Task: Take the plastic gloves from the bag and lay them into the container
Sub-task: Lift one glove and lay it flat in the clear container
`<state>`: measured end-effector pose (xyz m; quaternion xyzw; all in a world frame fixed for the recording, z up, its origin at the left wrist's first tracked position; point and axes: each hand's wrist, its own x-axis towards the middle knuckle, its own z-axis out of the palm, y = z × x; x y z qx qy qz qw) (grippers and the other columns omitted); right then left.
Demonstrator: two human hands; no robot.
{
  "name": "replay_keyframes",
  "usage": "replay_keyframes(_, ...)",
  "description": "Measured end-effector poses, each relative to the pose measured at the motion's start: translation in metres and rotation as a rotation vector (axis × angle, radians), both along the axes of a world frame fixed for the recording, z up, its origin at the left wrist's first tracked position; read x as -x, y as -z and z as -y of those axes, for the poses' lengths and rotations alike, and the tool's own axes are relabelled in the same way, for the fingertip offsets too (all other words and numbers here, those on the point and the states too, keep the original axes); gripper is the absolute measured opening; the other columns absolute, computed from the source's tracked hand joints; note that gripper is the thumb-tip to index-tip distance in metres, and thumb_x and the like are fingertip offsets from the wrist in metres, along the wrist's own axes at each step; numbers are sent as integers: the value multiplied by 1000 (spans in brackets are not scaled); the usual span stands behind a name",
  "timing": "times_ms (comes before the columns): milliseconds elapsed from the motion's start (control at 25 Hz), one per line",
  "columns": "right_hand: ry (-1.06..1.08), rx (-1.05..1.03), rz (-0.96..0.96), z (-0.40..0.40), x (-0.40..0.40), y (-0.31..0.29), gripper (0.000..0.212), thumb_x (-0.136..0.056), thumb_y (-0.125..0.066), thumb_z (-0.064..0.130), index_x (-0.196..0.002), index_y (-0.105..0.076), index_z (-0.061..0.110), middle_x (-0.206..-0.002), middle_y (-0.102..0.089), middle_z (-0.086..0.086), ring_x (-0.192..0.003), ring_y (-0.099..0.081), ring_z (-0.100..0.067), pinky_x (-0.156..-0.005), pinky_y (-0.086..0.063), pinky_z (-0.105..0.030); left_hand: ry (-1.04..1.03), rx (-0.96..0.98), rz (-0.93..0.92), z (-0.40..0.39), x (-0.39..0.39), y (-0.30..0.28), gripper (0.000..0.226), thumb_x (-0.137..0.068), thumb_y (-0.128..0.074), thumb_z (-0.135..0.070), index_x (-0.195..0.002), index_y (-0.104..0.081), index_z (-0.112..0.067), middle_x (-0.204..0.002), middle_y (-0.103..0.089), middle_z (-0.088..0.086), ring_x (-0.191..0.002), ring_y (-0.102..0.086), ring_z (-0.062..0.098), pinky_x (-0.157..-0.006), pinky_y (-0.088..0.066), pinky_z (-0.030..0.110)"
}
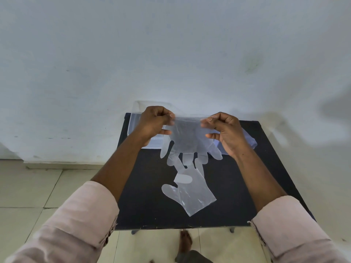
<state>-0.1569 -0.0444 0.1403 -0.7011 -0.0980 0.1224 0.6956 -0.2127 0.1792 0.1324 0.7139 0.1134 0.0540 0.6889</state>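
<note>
- The left hand and the right hand hold one clear plastic glove up between them above the far half of a black table.
- Each hand pinches a corner of the glove's cuff edge between thumb and forefinger; the other fingers are curled.
- The glove hangs cuff up, stretched flat between the hands, with its fingers pointing down toward the near side.
- A second glove lies flat on the table, near the middle, cuff toward the near right; its fingertips lie under the hanging glove's fingers.
- A clear container sits at the far left corner of the table, partly behind the left hand; what is inside cannot be told.
- A bluish plastic bag lies at the far right, behind the right hand.
- Both forearms are bare below rolled pink sleeves.
- A bare foot rests on the tiled floor below the table's near edge.
- A pale wall stands behind the table.
</note>
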Motion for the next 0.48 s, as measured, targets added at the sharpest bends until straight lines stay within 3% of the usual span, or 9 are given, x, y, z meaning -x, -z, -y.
replay_keyframes(320, 8, 51, 18, -9, 1, -3, 16, -93, -56, 6, -78, -59, 11, -83, -74, -8, -81, -73, -22, -65, -59, -28, -29, 80, 42, 6, -5, 11, 14, -96, -49, -2, -86, -56, -8, -94, -73, 18, -83, -72, 27, -75, -59, 33)
replay_keyframes(480, 27, 94, 31, -8, -6, -2, 17, -94, -55, 4, -78, -58, 9, -79, -73, -7, -74, -73, -18, -65, -58, -23, -48, 66, 52, 8, -13, 13, 14, -93, -46, 1, -89, -57, -7, -86, -73, 15, -79, -73, 25, -73, -59, 31)
